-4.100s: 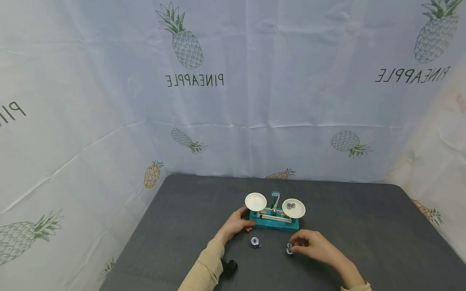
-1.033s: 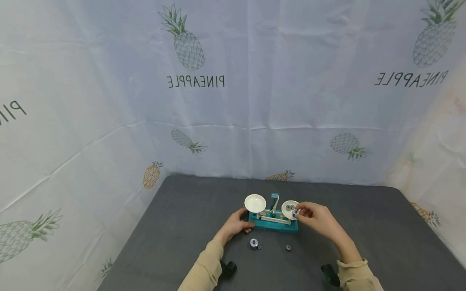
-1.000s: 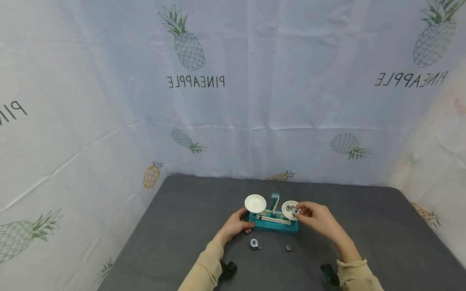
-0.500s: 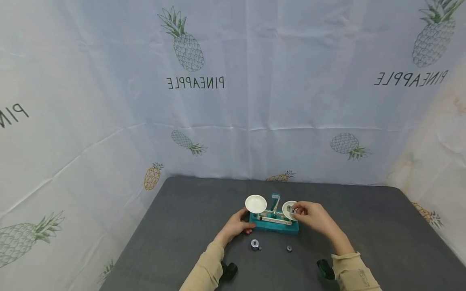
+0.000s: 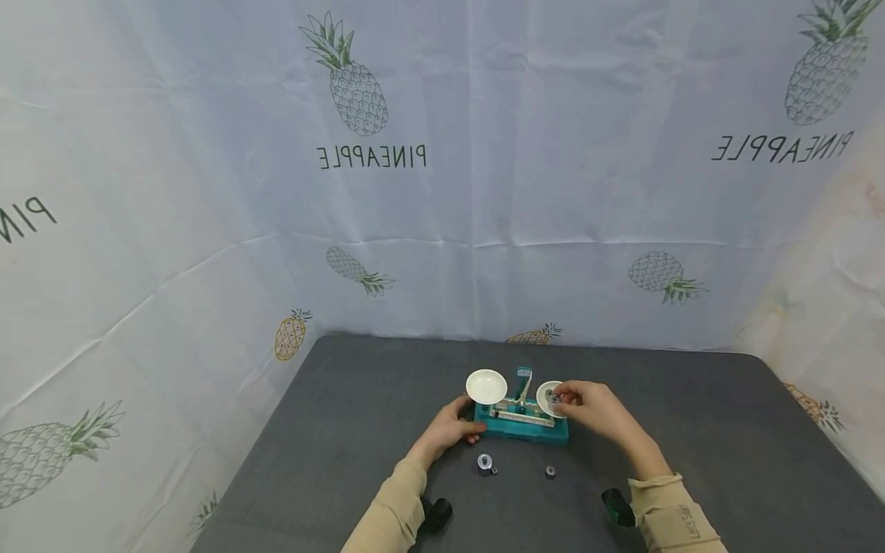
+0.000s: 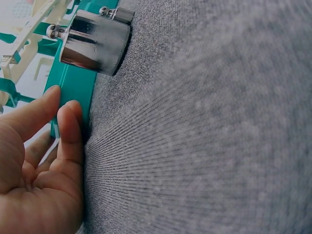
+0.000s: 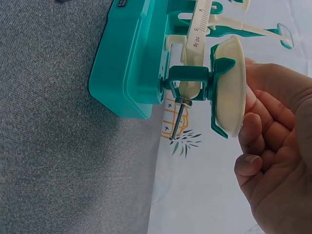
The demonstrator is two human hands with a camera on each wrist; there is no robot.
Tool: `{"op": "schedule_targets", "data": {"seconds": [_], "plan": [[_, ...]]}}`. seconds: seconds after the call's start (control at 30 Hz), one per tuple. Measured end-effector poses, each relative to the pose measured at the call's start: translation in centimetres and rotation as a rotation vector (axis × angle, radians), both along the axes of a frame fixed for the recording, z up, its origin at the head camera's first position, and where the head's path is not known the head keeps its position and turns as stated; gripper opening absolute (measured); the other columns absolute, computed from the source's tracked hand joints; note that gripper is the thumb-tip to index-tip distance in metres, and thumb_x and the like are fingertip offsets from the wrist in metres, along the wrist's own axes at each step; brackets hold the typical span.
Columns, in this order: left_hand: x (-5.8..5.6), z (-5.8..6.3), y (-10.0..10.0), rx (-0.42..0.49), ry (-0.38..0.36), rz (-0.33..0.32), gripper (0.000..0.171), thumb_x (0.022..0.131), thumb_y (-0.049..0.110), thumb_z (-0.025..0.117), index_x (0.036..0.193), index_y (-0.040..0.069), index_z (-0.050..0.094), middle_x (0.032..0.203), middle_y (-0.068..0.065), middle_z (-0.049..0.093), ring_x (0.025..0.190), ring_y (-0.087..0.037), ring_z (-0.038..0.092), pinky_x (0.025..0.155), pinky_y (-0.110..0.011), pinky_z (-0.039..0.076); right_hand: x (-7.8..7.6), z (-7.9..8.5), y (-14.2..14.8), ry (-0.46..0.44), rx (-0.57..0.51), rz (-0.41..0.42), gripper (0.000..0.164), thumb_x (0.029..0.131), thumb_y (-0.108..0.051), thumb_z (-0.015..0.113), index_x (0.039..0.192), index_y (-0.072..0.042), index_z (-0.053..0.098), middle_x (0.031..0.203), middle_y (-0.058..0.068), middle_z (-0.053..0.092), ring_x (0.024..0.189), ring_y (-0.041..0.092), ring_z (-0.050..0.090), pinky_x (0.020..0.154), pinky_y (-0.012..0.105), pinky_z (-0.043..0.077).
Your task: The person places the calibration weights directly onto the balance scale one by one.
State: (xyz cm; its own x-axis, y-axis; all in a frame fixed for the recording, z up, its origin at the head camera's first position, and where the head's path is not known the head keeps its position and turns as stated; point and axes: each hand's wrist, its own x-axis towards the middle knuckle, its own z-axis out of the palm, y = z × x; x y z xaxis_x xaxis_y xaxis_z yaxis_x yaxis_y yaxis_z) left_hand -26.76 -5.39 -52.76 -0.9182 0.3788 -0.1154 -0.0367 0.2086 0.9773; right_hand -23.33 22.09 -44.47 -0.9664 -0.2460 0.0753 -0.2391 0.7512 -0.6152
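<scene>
A teal balance scale (image 5: 525, 432) with two cream pans stands on the dark table. My left hand (image 5: 441, 430) grips the left end of its base, thumb on the front edge in the left wrist view (image 6: 56, 161). Over the right pan (image 5: 542, 398), the thumb and fingers of my right hand (image 5: 596, 409) pinch a small metal weight (image 5: 556, 399). In the right wrist view the pan's side (image 7: 231, 87) hides that weight and the fingertips. Smaller weights in this pan are mostly covered by the fingers. The left pan (image 5: 486, 386) holds nothing.
In front of the scale stand a large chrome weight (image 6: 95, 44) and a small one (image 6: 123, 15) beside it. Another small weight (image 5: 550, 471) sits farther right. Black devices are at the left wrist (image 5: 436, 514) and right wrist (image 5: 618, 507). A pineapple-print curtain (image 5: 567, 192) hangs behind.
My right hand has lifted a weight off the table, leaving a small one there, and carried it up to the right pan, then slightly left over it. My left hand stays on the base.
</scene>
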Motion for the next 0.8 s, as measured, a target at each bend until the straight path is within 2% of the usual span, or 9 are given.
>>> {"op": "schedule_targets", "data": {"seconds": [0.2,0.4,0.6,0.8], "plan": [[-0.1,-0.1,0.0,0.006,-0.004,-0.004,0.065,0.081,0.009,0.070,0.139,0.003,0.040,0.080,-0.005,0.060,0.058,-0.010,0.057,0.056,-0.023,0.050,0.1,-0.1,-0.1,0.001,-0.002,-0.006,0.019,0.087,-0.016,0.064,0.104,-0.008,0.067,0.080,-0.001,0.061,0.068,0.010,0.051,0.058,0.025,0.043],[0.0,0.0,0.0,0.011,-0.006,0.000,0.066,0.081,0.008,0.070,0.139,0.003,0.039,0.081,-0.007,0.060,0.058,-0.009,0.057,0.056,-0.023,0.050,0.5,0.0,0.0,0.025,-0.011,-0.009,0.020,0.087,-0.018,0.064,0.105,-0.009,0.067,0.078,-0.002,0.060,0.061,0.007,0.045,0.054,0.023,0.039],[0.0,0.0,0.0,0.001,0.000,0.002,0.066,0.082,0.010,0.070,0.140,0.004,0.039,0.080,-0.007,0.061,0.058,-0.009,0.057,0.056,-0.024,0.050,1.2,0.2,0.4,0.100,-0.014,-0.001,0.021,0.087,-0.018,0.065,0.106,-0.009,0.067,0.080,-0.003,0.061,0.061,0.003,0.044,0.052,0.022,0.038],[0.0,0.0,0.0,0.003,0.002,0.004,0.066,0.082,0.010,0.070,0.140,0.004,0.039,0.086,-0.010,0.061,0.059,-0.009,0.057,0.056,-0.024,0.050,2.0,0.1,0.6,0.174,-0.020,0.009,0.021,0.086,-0.015,0.065,0.106,-0.008,0.067,0.082,-0.005,0.061,0.062,-0.002,0.044,0.053,0.020,0.040]]}}
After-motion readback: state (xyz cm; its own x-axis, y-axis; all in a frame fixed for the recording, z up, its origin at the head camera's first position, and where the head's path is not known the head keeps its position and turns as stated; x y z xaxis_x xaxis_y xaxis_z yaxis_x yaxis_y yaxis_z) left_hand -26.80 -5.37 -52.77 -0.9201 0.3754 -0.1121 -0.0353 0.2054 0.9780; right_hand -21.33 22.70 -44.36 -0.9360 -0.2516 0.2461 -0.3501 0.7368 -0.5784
